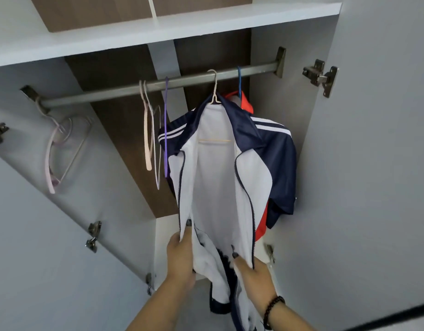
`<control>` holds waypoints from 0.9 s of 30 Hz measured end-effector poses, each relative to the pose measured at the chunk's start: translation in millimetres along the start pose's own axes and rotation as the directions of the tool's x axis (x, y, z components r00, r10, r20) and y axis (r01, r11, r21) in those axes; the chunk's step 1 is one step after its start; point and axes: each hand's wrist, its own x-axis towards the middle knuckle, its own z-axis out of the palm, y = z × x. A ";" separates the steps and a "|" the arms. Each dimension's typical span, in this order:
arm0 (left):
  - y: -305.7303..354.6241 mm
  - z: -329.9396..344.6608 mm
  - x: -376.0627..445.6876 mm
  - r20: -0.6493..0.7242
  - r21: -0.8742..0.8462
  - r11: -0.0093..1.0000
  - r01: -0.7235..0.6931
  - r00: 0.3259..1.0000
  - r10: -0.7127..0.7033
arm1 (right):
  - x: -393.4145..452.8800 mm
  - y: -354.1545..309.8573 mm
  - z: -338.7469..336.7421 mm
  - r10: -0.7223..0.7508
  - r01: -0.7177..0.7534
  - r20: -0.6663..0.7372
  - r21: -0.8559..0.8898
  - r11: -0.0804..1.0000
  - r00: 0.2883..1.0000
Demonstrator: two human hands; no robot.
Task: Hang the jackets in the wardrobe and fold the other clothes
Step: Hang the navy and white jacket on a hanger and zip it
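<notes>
Hanging the navy-and-white jacket [230, 168] was the step in hand: it was already on a cream hanger [214, 88] hooked over the wardrobe rail [125, 90], front open, white lining showing. We had both hands at the lower front. Our left hand [181, 256] pinched the left zipper edge, and our right hand [250, 271], with a dark bead bracelet [273, 309] on the wrist, gripped the right front panel near the hem. The two hands sat near each other, apart, each clamped on its own side of the cloth.

We judged the hang nearly done. Next move probably called for bringing the two zipper edges together or just tugging the fronts straight, then letting go. The right sleeve looked bunched against the side wall, so it might need smoothing.

Behind it a red jacket [244, 103] hung on a blue hanger [239, 80], touching the navy one. Spare hangers sat left on the rail: a purple one [166, 130], pale ones [147, 130], and a pink bunch [60, 149] at the far left bracket. A white shelf [158, 32] ran above. Open doors [373, 163] flanked us. Nothing blocked the hands; the purple hanger hung just in front of the left shoulder.
</notes>
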 end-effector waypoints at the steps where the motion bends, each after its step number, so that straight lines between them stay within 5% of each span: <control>1: -2.2 -3.7 -3.0 0.046 0.014 0.998 0.063 0.997 -0.063 | -3.9 3.5 1.8 0.005 -0.005 -0.003 -0.011 1.000 1.000; 5: -12.6 -28.3 -19.2 0.243 0.208 0.934 0.291 0.909 -0.337 | -18.3 21.4 7.8 0.029 -0.028 -0.001 -0.135 0.991 1.000; 8: -19.9 -53.4 -22.6 0.217 0.371 0.889 0.269 0.906 -0.364 | -35.8 37.0 16.3 0.052 -0.051 -0.002 -0.241 0.969 0.999; 11: -23.4 -82.1 -25.1 0.268 0.447 0.885 0.131 0.924 -0.272 | -58.8 53.3 32.9 0.072 -0.073 -0.014 -0.278 0.958 0.997; 16: -37.8 -125.0 -36.6 0.261 0.563 0.795 -0.226 0.961 0.089 | -106.4 76.5 62.8 0.026 -0.051 -0.096 -0.267 0.962 0.995; 20: -51.7 -149.4 -49.1 0.090 0.465 0.847 -0.258 0.965 0.245 | -145.9 87.0 77.9 -0.026 -0.010 -0.200 -0.175 0.985 0.980; 24: -48.4 -167.6 -61.9 0.113 0.346 0.921 -0.180 0.982 0.150 | -178.6 92.7 84.6 -0.026 -0.019 -0.243 -0.183 0.983 0.970; 27: -42.4 -183.5 -69.8 0.264 0.395 0.918 -0.042 0.962 -0.070 | -198.8 99.9 86.8 -0.018 -0.037 -0.230 -0.229 0.973 0.973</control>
